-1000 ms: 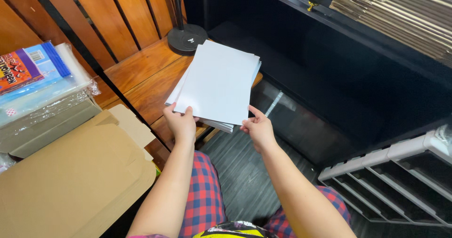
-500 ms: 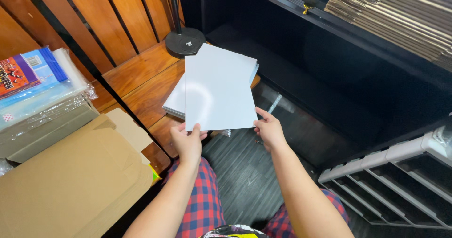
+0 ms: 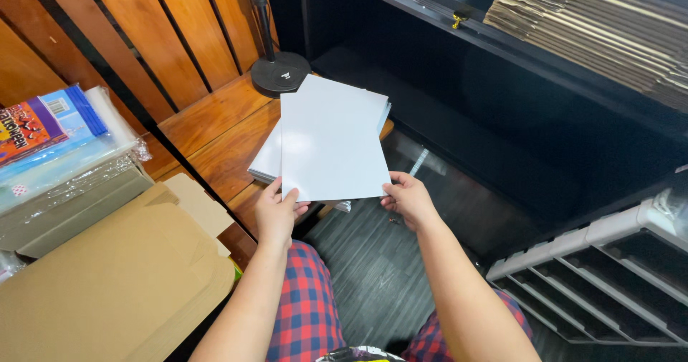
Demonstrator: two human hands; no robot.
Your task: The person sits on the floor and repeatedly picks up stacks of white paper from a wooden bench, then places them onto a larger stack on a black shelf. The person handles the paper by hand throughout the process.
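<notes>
Gripping white sheet [image 3: 333, 147] | left hand [image 3: 276, 215], right hand [image 3: 408, 201] clamp bottom corners (above stack [image 3: 269, 158])

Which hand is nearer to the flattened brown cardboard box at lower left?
Left. The left hand grips the white sheet's lower left corner, just right of the cardboard box; the right hand grips the lower right corner, farther away.

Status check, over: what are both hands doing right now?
Left hand and right hand grip white sheet by its near corners. Paper stack lies beneath. Lamp base behind, apart.
</notes>
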